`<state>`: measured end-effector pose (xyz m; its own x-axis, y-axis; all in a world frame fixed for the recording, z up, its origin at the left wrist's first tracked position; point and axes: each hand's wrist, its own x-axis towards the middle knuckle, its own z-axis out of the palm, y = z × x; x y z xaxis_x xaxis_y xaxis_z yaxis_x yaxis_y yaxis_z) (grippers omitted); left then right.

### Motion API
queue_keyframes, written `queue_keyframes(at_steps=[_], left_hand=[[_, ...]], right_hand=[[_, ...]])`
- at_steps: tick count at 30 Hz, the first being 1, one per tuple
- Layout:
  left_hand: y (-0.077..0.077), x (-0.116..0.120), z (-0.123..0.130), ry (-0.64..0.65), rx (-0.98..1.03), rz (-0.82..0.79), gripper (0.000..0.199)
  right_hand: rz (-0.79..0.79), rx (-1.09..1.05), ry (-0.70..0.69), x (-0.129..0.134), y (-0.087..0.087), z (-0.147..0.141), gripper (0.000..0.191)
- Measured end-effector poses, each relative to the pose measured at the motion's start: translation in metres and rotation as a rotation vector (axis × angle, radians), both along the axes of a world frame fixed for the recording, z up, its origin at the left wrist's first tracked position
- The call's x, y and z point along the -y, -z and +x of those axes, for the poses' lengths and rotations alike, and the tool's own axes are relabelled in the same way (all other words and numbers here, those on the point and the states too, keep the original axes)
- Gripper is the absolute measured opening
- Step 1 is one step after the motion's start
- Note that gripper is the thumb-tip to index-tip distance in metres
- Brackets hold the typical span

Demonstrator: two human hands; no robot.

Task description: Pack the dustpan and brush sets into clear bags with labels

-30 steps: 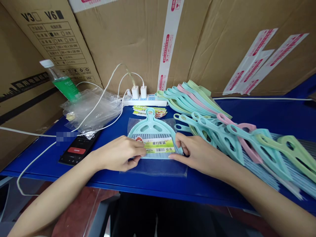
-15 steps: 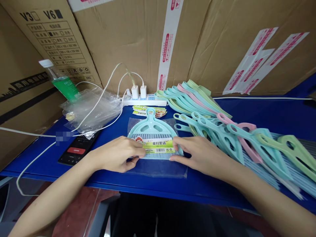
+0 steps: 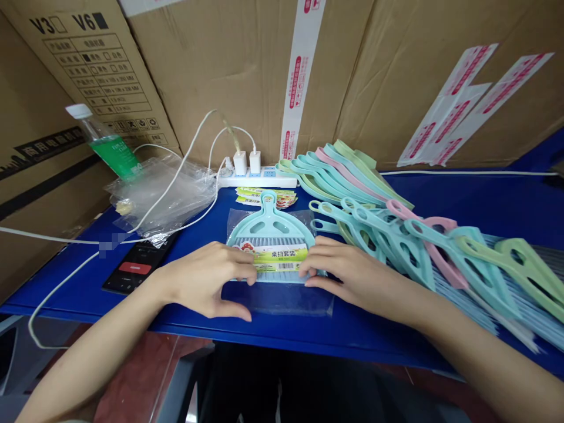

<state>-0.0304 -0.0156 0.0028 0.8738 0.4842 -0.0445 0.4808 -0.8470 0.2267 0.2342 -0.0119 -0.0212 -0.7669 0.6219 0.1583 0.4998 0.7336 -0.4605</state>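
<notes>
A light-blue dustpan [image 3: 282, 221] lies flat at the middle of the table, its looped handle pointing away from me. Grey-blue brush bristles [image 3: 264, 241] show in it, partly covered by a green-and-white label card [image 3: 283, 254]. Around them spreads a clear plastic bag [image 3: 291, 302]; whether they are fully inside it, I cannot tell. My left hand [image 3: 215, 275] rests its fingers on the left end of the card, thumb spread away toward me. At the right edge, my right hand [image 3: 337, 267] grips the set with curled fingers and thumb close together.
Several hand brushes [image 3: 396, 241] and a stack of dustpans [image 3: 348, 170] lie to the right. Behind are more label cards [image 3: 267, 198] and a power strip [image 3: 264, 178]. Leftward are clear bags [image 3: 171, 191], a phone [image 3: 136, 267], a bottle [image 3: 112, 150] and white cables.
My left thumb has swung away from the fingers, toward the table's front edge, so that hand has opened. My right fingers have curled a little further over the card's end. The dustpan stays in place.
</notes>
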Motion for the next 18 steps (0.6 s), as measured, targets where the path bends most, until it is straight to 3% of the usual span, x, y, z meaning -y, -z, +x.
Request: queue_keyframes(at_steps=[3,7,13,18], left_hand=[[-0.0009,0.0008,0.0004,0.012,-0.006,-0.011,0.036],[-0.0016,0.0024,0.0009,0.006,-0.011,-0.018,0.009],[-0.0056,0.0005,-0.0011,0.006,0.072,-0.076,0.017],[-0.0102,-0.0006,-0.0045,-0.036,0.100,-0.075,0.022]], right_hand=[[-0.017,-0.013,-0.011,-0.0001,0.0000,0.0003,0.013],[-0.055,-0.023,0.001,0.0000,-0.0002,0.0002,0.017],[-0.109,-0.056,0.034,0.0023,-0.0049,-0.0022,0.030],[-0.168,-0.038,0.073,0.0057,-0.0100,-0.0014,0.028]])
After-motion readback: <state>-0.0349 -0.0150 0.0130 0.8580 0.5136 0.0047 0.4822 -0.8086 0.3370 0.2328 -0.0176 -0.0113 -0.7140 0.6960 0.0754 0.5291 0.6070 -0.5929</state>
